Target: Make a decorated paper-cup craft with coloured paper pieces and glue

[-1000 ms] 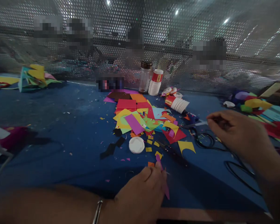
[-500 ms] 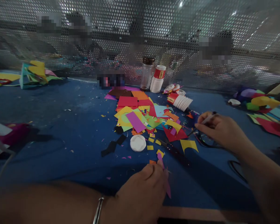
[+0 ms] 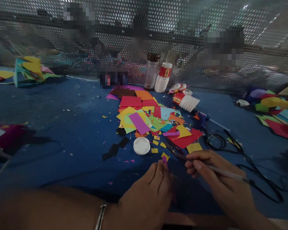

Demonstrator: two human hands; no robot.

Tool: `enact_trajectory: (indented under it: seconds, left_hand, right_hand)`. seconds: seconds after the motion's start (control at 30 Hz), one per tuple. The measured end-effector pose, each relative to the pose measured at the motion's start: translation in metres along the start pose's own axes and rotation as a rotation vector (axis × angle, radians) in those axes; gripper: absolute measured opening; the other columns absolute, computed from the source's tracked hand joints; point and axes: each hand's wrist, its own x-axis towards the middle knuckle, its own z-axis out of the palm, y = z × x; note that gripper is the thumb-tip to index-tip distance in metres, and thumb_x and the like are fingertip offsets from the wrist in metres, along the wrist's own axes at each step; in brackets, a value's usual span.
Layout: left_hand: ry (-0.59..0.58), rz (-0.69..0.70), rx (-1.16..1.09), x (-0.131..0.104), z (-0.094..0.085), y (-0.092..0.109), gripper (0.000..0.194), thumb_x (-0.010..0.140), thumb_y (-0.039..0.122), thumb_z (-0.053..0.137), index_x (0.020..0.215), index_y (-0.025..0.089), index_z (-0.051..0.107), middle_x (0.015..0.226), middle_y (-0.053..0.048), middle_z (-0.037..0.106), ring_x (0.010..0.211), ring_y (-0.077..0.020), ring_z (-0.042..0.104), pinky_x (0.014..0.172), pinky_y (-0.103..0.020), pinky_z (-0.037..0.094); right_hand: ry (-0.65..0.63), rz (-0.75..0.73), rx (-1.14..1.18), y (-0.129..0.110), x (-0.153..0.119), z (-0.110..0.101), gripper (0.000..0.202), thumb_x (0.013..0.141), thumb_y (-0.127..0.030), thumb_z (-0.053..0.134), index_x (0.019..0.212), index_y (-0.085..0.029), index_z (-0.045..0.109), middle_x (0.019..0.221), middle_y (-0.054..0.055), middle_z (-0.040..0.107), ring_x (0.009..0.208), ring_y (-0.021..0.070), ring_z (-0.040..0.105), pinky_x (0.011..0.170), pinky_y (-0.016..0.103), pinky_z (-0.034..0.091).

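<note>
Near the front edge, my left hand [image 3: 146,195] is closed over a piece of purple paper [image 3: 164,160]. Only the paper's upper tip shows clearly past the fingertips. To its right, my right hand [image 3: 223,182] grips a slim pen-like tool [image 3: 220,172] with a pale barrel and dark rear end. Its thin tip points left, above dark scissors [image 3: 170,147] lying on the table and partly covered. Small yellow paper pieces [image 3: 155,150] and a white round lid [image 3: 141,146] lie just beyond my left hand.
Coloured paper scraps [image 3: 139,123] spread across the middle of the blue table [image 3: 62,134]. Behind them stand a clear jar [image 3: 150,73] and stacked paper cups [image 3: 162,81]; another cup stack [image 3: 186,102] lies sideways. A blue glue gun [image 3: 202,120] and black cord [image 3: 252,163] are at right.
My right hand has moved left and nearer with the pen-like tool, towards my left hand. The yellow and red papers beyond it have shifted. My left hand stays on the purple paper.
</note>
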Motion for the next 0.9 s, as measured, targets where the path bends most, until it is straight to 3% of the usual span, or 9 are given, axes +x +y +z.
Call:
enact_trajectory:
  seconds: [0.17,0.3,0.43,0.67,0.9]
  left_hand:
    - [0.054,-0.005,-0.037,-0.0017,0.0038,-0.0013,0.045,0.095,0.038,0.045,0.121,0.008,0.066,0.132,-0.018,0.064,0.123,-0.0316,0.058,0.105,-0.041,0.034]
    - [0.07,-0.013,-0.033,-0.0023,0.0069,-0.0009,0.042,0.096,0.036,0.044,0.12,0.01,0.066,0.131,-0.017,0.065,0.122,-0.03,0.06,0.103,-0.039,0.035]
    - [0.053,-0.021,-0.021,-0.002,0.0081,0.0004,0.039,0.097,0.033,0.046,0.122,0.009,0.065,0.132,-0.019,0.064,0.123,-0.0286,0.058,0.103,-0.038,0.034]
    - [0.057,-0.018,-0.014,0.0,0.0067,0.0007,0.039,0.097,0.034,0.045,0.12,0.01,0.066,0.13,-0.018,0.065,0.122,-0.0291,0.059,0.103,-0.04,0.035]
    - [0.151,-0.052,0.006,0.0019,0.0073,-0.0002,0.033,0.095,0.031,0.046,0.106,0.012,0.07,0.121,-0.014,0.072,0.115,-0.0283,0.064,0.101,-0.038,0.036]
  right_hand:
    - [-0.02,-0.132,-0.164,-0.006,0.0054,0.0053,0.014,0.089,-0.027,0.056,0.08,-0.025,0.067,0.066,-0.001,0.07,0.054,0.0141,0.068,0.051,0.023,0.055]
    - [-0.052,-0.109,-0.152,-0.0047,0.0059,0.006,0.017,0.092,-0.028,0.053,0.08,-0.025,0.064,0.06,-0.003,0.066,0.051,0.0135,0.066,0.047,0.022,0.052]
    - [-0.085,-0.041,-0.069,-0.0005,0.0013,0.009,0.016,0.096,-0.027,0.05,0.09,-0.025,0.065,0.071,-0.002,0.073,0.059,0.0125,0.072,0.054,0.019,0.056]
    - [-0.084,-0.124,-0.13,-0.0032,0.0087,0.0109,0.016,0.091,-0.023,0.052,0.086,-0.026,0.067,0.069,-0.005,0.073,0.057,0.01,0.071,0.054,0.018,0.055]
    - [-0.096,-0.148,-0.173,0.0003,0.0079,0.0126,0.016,0.093,-0.027,0.053,0.087,-0.026,0.067,0.071,-0.005,0.073,0.059,0.0114,0.071,0.055,0.02,0.054]
